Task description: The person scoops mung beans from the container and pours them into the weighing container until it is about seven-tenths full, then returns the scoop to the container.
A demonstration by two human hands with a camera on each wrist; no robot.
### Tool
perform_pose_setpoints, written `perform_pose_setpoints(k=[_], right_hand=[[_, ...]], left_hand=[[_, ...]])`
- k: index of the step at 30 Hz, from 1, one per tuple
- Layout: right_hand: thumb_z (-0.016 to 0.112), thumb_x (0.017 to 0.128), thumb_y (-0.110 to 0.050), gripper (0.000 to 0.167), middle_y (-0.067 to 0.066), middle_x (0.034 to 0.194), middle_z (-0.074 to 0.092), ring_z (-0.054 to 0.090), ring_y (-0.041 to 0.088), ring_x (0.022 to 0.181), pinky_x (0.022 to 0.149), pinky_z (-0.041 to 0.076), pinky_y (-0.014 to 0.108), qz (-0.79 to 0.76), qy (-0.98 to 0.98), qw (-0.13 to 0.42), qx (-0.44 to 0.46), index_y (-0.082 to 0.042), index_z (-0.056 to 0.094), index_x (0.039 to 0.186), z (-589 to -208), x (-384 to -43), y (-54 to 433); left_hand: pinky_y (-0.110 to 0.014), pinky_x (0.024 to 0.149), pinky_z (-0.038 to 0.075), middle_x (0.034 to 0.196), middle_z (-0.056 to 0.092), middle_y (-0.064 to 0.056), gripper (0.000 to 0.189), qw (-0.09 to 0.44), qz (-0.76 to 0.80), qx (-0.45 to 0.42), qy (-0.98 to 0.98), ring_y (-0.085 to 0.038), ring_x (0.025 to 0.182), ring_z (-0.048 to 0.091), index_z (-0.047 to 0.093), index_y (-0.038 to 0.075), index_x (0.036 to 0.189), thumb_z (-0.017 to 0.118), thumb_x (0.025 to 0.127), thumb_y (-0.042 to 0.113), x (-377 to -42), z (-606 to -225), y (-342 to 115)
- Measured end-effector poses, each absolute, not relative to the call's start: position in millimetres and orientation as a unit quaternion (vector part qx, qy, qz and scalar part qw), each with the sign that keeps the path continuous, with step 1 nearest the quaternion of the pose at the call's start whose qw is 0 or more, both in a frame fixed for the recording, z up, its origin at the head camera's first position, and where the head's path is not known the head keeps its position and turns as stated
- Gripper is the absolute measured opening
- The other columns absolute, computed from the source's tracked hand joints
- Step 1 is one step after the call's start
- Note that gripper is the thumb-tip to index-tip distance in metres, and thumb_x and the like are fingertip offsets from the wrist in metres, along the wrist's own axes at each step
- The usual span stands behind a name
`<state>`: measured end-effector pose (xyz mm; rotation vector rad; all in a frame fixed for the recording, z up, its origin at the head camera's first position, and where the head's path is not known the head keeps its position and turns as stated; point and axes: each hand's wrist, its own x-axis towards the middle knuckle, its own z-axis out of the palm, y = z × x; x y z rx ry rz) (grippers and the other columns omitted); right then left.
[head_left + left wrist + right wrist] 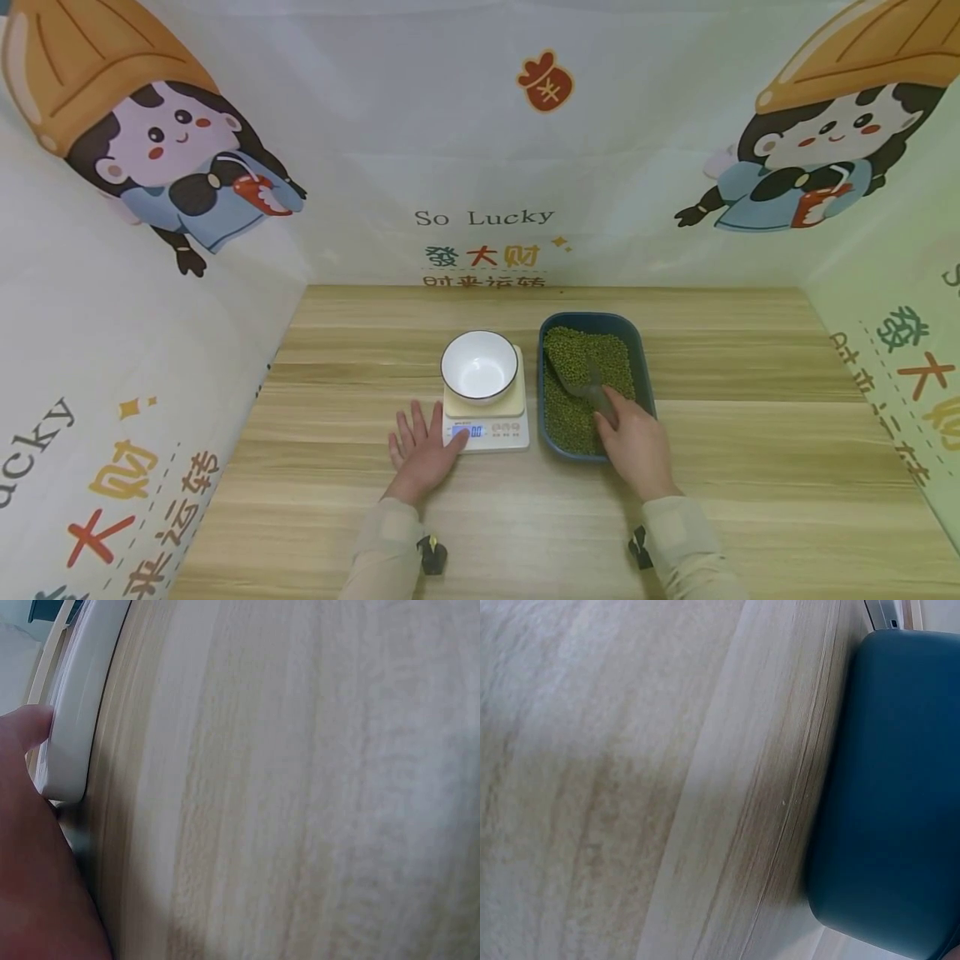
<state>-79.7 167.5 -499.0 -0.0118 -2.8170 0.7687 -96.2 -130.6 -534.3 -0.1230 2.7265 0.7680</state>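
Observation:
A white bowl with a dark rim [480, 365] stands on a kitchen scale [491, 435], whose lit display reads about 0.0. My left hand [425, 454] lies at the scale's left front corner, fingers spread straight on the table and thumb on the scale's front by the display. In the left wrist view that thumb [31, 726] touches the white scale edge [79, 712]. My right hand [637, 442] grips the handle of a dark grey scoop [573, 385]. The scoop's head sits among green beans [592, 354] in a blue bin [647, 375].
The bin stands just right of the scale; its outer wall [892, 787] fills the right of the right wrist view. Wood-grain table [360, 350] surrounds both. Printed cloth walls [375, 125] enclose the back and sides. Dark devices are strapped to both wrists.

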Motion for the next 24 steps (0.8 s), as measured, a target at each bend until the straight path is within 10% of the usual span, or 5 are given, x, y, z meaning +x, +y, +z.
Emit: perform_pose_setpoints(k=[24], right_hand=[[0.062, 0.082, -0.023, 0.042, 0.008, 0.078, 0.062, 0.05, 0.017, 0.057, 0.052, 0.041, 0.036, 0.258, -0.959, 0.112, -0.007, -0.006, 0.055, 0.12, -500.2, -79.8, 166.9]], left_hand=[[-0.054, 0.098, -0.015, 0.147, -0.017, -0.014, 0.077, 0.152, 0.282, -0.052, 0.946, -0.033, 0.128, -0.026, 0.01, 0.015, 0.145, 0.033, 0.086, 0.06, -97.1, -535.8, -129.7]])
